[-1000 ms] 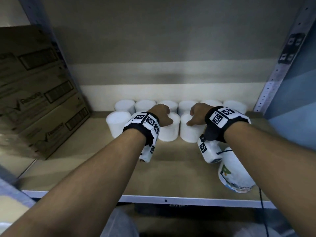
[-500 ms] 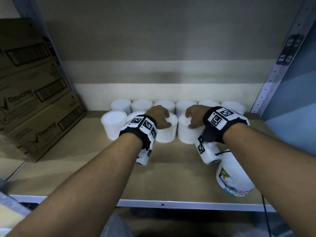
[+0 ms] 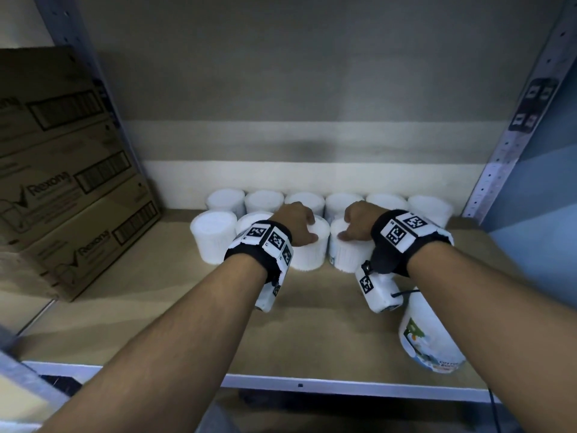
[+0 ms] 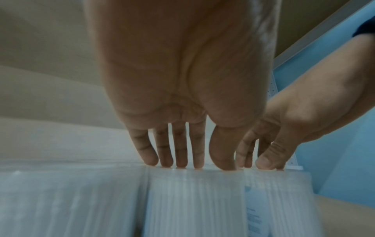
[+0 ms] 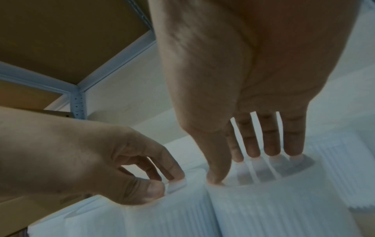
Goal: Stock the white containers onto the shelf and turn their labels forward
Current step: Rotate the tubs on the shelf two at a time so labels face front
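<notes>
White ribbed containers stand in two rows at the back of the shelf [image 3: 312,323]. My left hand [image 3: 304,226] grips the lid of a front-row container [image 3: 307,257] from above, fingertips and thumb on its rim [image 4: 192,163]. Just to the right, my right hand [image 3: 352,225] grips the neighbouring container [image 3: 346,257] the same way, thumb at the near edge [image 5: 253,163]. A strip of blue label [image 4: 251,216] shows on that container's left side. Another container [image 3: 431,339] lies at the front right with its colourful label showing.
Stacked brown cardboard boxes [image 3: 68,189] fill the left of the shelf. A perforated metal upright [image 3: 512,135] bounds the right side, and another stands at the left [image 3: 93,73]. Bare shelf board lies in front of the rows, up to the metal front edge [image 3: 299,385].
Both hands stay on the same two front-row containers. The head view has shifted slightly. I see no clear movement of the containers.
</notes>
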{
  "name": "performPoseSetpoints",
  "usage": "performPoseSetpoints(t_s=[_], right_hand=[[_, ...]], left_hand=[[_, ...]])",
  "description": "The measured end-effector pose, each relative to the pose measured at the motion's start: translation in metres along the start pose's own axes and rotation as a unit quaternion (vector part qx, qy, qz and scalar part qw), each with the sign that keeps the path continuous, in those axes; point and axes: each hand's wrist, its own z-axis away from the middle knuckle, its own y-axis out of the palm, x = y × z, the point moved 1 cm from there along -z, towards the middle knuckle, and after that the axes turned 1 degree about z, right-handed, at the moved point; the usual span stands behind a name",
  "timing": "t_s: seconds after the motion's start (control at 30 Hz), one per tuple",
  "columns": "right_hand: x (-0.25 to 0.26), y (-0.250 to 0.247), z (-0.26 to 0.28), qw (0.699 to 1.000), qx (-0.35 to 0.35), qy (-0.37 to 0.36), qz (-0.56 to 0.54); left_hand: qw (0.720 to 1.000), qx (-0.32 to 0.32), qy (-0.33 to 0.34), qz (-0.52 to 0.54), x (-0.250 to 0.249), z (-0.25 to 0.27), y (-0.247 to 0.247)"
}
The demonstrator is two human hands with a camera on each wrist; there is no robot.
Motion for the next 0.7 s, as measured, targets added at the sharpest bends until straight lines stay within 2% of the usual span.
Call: performPoseSetpoints(t_s=[0.23, 0.43, 0.53, 0.7], right_hand=[[0.000, -0.006, 0.005, 0.999, 0.019, -0.021, 0.017], [-0.004, -0.013, 0.009, 0.999, 0.034, -0.035, -0.016], [-0.004, -0.011, 0.005, 1.000, -0.003, -0.012, -0.007], [-0.004, 0.002, 0.002, 1.000, 0.000, 0.020, 0.003]], left_hand=[[1.000, 0.001, -0.007, 0.007, 0.002, -0.003, 0.005], [1.000, 0.003, -0.008, 0.003, 0.003, -0.004, 0.007], [1.000, 0.002, -0.008, 0.005, 0.003, -0.004, 0.007], [1.000, -0.003, -0.005, 0.009, 0.003, -0.004, 0.008]])
